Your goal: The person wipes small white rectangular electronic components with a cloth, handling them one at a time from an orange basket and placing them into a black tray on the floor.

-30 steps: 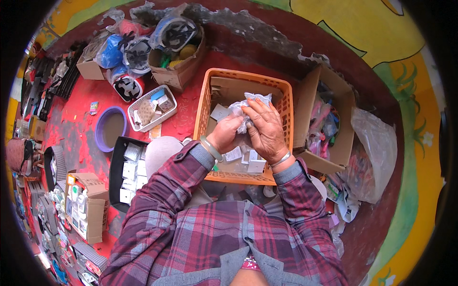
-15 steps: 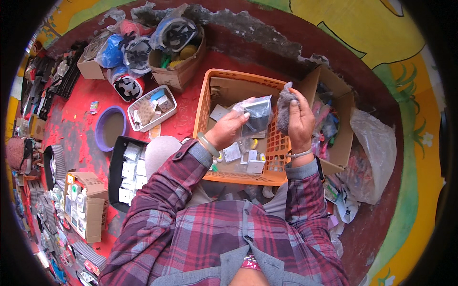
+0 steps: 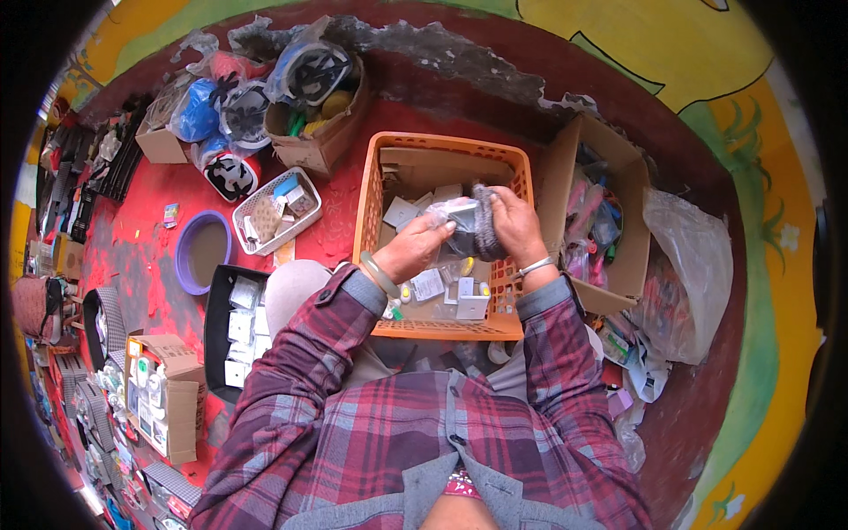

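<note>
My left hand [image 3: 413, 248] grips a clear plastic packet [image 3: 455, 212] with something dark and flat inside, its fingers closed on the packet's near left edge. A crumpled grey cloth [image 3: 485, 224] is pinched in my right hand [image 3: 518, 228] and lies against the packet's right side, partly covering it. Both hands are over an orange plastic basket [image 3: 442, 330]. Inside the basket are a cardboard lining, white cards and small white boxes [image 3: 472, 304], and a few little yellow-and-white items.
A cardboard box [image 3: 555, 190] of bagged colourful goods stands right of the basket, beside a clear plastic bag [image 3: 689, 256]. To the left are a white tray [image 3: 278, 231], a purple basin [image 3: 184, 265] and a black tray [image 3: 215, 322]. Bagged shoes and boxes [image 3: 309, 146] stand farther back.
My right hand has brought the grey cloth down and left onto the packet. My left hand has shifted slightly left with the packet, which now sits lower over the basket.
</note>
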A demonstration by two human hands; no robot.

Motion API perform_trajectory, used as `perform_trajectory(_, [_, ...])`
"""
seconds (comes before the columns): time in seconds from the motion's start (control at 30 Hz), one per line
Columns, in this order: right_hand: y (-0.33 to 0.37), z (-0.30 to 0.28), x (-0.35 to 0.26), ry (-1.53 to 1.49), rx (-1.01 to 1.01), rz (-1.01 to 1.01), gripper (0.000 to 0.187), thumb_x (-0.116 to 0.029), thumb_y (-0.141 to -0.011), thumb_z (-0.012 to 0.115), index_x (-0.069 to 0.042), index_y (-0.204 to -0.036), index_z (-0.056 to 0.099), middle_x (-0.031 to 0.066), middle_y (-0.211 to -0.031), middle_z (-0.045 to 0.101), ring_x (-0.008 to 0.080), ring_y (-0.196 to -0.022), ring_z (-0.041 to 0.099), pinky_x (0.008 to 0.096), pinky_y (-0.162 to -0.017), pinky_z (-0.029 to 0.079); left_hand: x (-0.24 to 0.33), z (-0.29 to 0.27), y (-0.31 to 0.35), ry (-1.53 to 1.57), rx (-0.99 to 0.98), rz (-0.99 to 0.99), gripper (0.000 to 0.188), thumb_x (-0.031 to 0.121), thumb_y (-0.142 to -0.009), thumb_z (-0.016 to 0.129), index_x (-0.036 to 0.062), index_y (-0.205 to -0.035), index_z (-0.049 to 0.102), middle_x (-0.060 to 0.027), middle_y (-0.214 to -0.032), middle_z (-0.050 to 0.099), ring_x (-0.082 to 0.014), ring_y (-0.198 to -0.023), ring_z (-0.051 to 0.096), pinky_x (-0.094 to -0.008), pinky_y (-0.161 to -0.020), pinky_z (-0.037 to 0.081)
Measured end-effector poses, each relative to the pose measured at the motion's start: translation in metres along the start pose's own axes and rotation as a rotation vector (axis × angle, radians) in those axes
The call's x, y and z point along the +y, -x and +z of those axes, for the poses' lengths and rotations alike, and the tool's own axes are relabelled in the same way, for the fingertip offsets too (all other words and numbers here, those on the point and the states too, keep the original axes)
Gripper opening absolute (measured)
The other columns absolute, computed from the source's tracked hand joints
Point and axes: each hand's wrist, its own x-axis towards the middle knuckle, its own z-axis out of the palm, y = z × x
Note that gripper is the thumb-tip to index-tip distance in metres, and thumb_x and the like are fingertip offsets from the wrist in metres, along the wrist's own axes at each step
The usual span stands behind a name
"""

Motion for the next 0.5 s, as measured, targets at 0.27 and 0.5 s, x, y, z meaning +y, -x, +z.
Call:
perform_trajectory(0.27, [-0.003, -0.032, -0.039, -0.813, 0.123, 0.029, 0.032, -0.023, -0.100, 0.041, -0.002, -0.121, 0.056, 0.0055, -0.105, 0.062, 0.0130, -0.092, 0.059, 0.0254, -0.082, 0.047, 0.037, 0.003, 0.003, 0.404, 0.053, 0.041, 0.041, 0.022, -0.099, 0.036, -0.0018, -0.133, 0.040, -0.0147, -0.128, 0.053, -0.0273, -0.116, 0.053, -0.0424, -0.103, 0.039])
perform_trajectory(0.5, [0.033, 0.047, -0.065, 0.113, 0.033, -0.525, 0.037, -0.013, -0.090, 0.052, -0.004, -0.126, 0.053, 0.0173, -0.131, 0.052, 0.0341, -0.128, 0.042, 0.0436, -0.109, 0.029, -0.011, -0.012, -0.007, 0.540, 0.303, 0.009, 0.040, 0.030, -0.101, 0.035, 0.0030, -0.126, 0.049, -0.0097, -0.124, 0.056, -0.0221, -0.112, 0.055, -0.0366, -0.100, 0.042])
